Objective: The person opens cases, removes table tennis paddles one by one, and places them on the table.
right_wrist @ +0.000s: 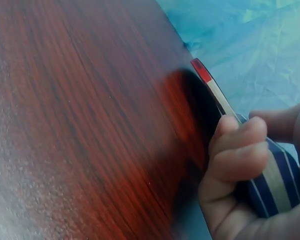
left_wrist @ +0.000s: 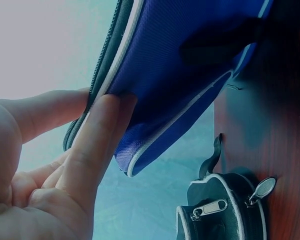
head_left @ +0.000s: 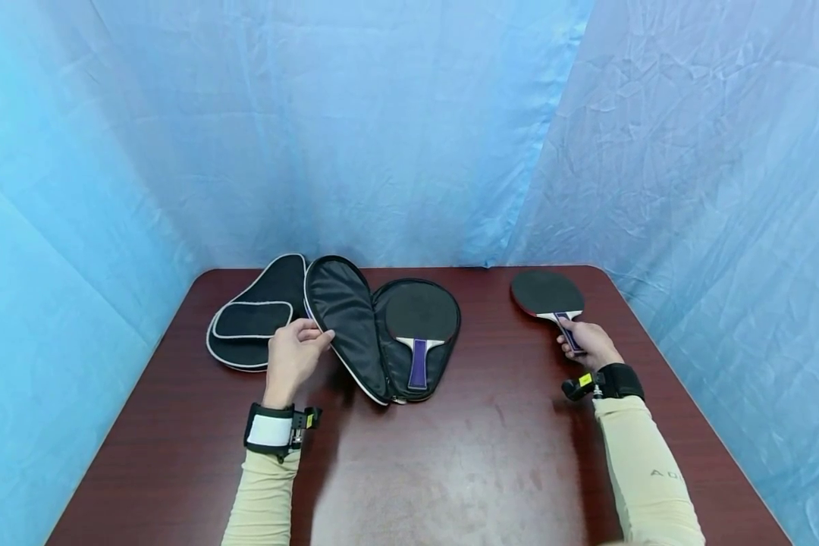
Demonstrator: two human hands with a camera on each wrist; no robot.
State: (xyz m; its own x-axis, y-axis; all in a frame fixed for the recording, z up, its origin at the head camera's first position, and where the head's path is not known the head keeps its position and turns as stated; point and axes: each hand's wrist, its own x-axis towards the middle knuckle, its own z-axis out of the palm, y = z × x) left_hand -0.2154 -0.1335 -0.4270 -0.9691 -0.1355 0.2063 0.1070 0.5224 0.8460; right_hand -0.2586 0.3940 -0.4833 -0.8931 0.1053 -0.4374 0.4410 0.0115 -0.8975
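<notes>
An unzipped table tennis bat case (head_left: 344, 326) lies spread on the table, black inside and blue outside in the left wrist view. Its raised cover edge (left_wrist: 110, 75) is pinched between thumb and fingers of my left hand (head_left: 293, 356). In the case's other half rests a bat (head_left: 419, 315) with a black face and a purple-and-white handle. At the right, my right hand (head_left: 590, 345) grips a second bat (head_left: 547, 293) by its handle (right_wrist: 277, 175), black face up. The right wrist view shows this bat edge-on, with most of its blade hidden.
A second, black case (head_left: 252, 353) with white piping and a front pocket lies left of the unzipped one, partly behind my left hand. Its zip pulls (left_wrist: 210, 207) show in the left wrist view. Blue curtains (head_left: 409, 136) surround the brown table (head_left: 491, 447).
</notes>
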